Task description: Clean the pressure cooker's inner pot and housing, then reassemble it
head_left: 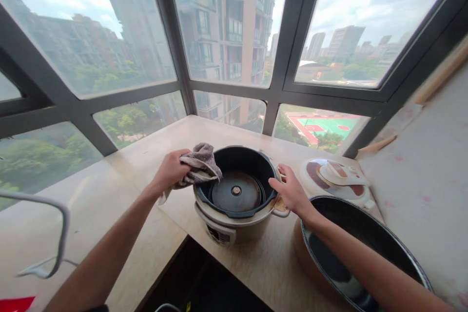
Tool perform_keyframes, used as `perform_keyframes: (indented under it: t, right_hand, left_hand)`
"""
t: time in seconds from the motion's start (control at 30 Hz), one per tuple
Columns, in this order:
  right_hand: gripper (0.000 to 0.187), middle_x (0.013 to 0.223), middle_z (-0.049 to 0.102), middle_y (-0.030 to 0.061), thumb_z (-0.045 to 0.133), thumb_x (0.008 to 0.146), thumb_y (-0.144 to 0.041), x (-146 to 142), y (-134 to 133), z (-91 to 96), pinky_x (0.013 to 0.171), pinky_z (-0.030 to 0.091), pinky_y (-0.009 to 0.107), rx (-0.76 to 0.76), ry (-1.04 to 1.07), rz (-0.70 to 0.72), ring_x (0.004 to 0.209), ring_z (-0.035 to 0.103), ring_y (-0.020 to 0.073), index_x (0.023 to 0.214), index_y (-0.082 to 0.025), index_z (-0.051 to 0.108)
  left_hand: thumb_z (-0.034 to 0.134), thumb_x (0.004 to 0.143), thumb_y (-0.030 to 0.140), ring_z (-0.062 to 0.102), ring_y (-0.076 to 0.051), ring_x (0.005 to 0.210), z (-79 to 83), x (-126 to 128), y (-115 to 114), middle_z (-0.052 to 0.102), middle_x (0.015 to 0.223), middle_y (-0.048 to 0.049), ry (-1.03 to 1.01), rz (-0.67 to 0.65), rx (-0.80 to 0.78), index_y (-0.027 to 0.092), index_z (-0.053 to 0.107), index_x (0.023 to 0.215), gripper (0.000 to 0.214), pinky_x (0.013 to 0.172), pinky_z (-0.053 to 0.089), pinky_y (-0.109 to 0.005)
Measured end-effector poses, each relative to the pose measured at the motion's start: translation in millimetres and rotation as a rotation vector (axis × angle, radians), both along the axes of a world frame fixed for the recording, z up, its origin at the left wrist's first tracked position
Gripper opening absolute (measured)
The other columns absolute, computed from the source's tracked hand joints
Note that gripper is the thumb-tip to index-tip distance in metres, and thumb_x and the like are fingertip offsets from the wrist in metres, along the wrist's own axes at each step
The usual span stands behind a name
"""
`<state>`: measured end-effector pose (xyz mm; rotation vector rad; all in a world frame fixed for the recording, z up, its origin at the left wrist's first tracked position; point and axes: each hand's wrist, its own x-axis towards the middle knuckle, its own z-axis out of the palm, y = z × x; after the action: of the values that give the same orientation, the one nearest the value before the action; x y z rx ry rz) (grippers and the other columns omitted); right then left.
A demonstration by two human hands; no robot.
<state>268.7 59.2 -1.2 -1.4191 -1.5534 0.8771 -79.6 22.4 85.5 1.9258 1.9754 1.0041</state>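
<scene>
A beige electric cooker (pixel 219 222) stands open on the counter, its dark inner cavity (pixel 237 190) showing a round heating plate. My left hand (pixel 170 170) is closed on a grey cloth (pixel 201 163) pressed against the cooker's left rim. My right hand (pixel 290 190) rests on the right rim near a side handle, fingers curled over the edge.
A dark inner pot (pixel 361 253) sits at the right, under my right forearm. The cooker's lid (pixel 336 178) lies behind it. The light wood counter (pixel 120 195) runs along large windows. A metal wire frame (pixel 58 234) stands at the left.
</scene>
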Motion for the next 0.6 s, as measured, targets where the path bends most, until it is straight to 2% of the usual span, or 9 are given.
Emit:
perform_keyframes:
  t: [0.1,0.17,0.23,0.3,0.37,0.43,0.6]
  right_hand:
    - [0.069,0.14,0.061,0.0203,0.064,0.077,-0.048,3.7,2.7,-2.4,0.109,0.048,0.051,0.001,0.013,-0.001,0.125,0.065,0.0332,0.138,-0.018,0.052]
    - [0.069,0.14,0.062,0.0194,0.066,0.077,-0.048,6.0,3.8,-2.9,0.108,0.049,0.051,-0.008,0.012,0.007,0.124,0.066,0.0327,0.138,-0.02,0.052]
    - [0.07,0.139,0.062,0.0197,0.067,0.076,-0.048,7.7,4.3,-2.7,0.109,0.048,0.052,-0.019,0.004,0.005,0.124,0.065,0.0332,0.138,-0.019,0.052]
    - [0.071,0.139,0.062,0.0207,0.067,0.075,-0.049,8.9,4.7,-2.3,0.11,0.047,0.052,-0.023,-0.004,-0.003,0.127,0.063,0.0342,0.137,-0.018,0.052]
    - [0.07,0.139,0.062,0.0208,0.068,0.075,-0.05,10.0,5.5,-2.5,0.11,0.048,0.052,-0.02,-0.008,-0.007,0.129,0.062,0.0346,0.136,-0.018,0.053]
    - [0.069,0.138,0.063,0.0196,0.069,0.075,-0.05,11.4,6.7,-3.3,0.108,0.05,0.051,-0.017,-0.004,0.003,0.127,0.063,0.0343,0.136,-0.02,0.053]
    - [0.07,0.138,0.064,0.0183,0.072,0.074,-0.049,14.8,7.1,-2.0,0.107,0.051,0.052,-0.021,0.012,0.003,0.128,0.063,0.0353,0.135,-0.021,0.055]
  left_hand:
    - [0.057,0.065,0.03,0.061,-0.02,0.071,-32.0,5.8,-15.3,0.065,0.068,-0.0006,-0.313,0.167,0.106,0.021,0.063,0.069,0.012,0.066,0.048,-0.028]
    - [0.058,0.068,0.033,0.062,-0.02,0.074,-50.7,12.2,-21.3,0.067,0.073,-0.0008,-0.467,0.265,0.183,0.02,0.065,0.074,0.017,0.07,0.05,-0.029]
    - [0.058,0.071,0.036,0.065,-0.021,0.081,-64.8,15.8,-24.4,0.07,0.082,-0.0021,-0.578,0.283,0.221,0.019,0.068,0.083,0.023,0.076,0.053,-0.03]
    - [0.057,0.073,0.037,0.067,-0.023,0.089,-74.5,15.7,-24.9,0.073,0.091,-0.0043,-0.647,0.243,0.204,0.018,0.07,0.092,0.029,0.083,0.055,-0.032]
    - [0.055,0.076,0.037,0.068,-0.025,0.097,-82.1,12.8,-23.0,0.075,0.099,-0.0069,-0.636,0.184,0.133,0.017,0.07,0.099,0.035,0.089,0.056,-0.036]
    - [0.051,0.08,0.037,0.069,-0.029,0.101,-89.6,8.8,-18.8,0.076,0.1,-0.0093,-0.529,0.123,0.018,0.015,0.07,0.103,0.037,0.09,0.057,-0.039]
    - [0.041,0.09,0.036,0.071,-0.033,0.099,-112.9,-0.9,1.1,0.078,0.091,-0.0114,-0.301,0.018,-0.145,0.015,0.072,0.093,0.038,0.089,0.058,-0.045]
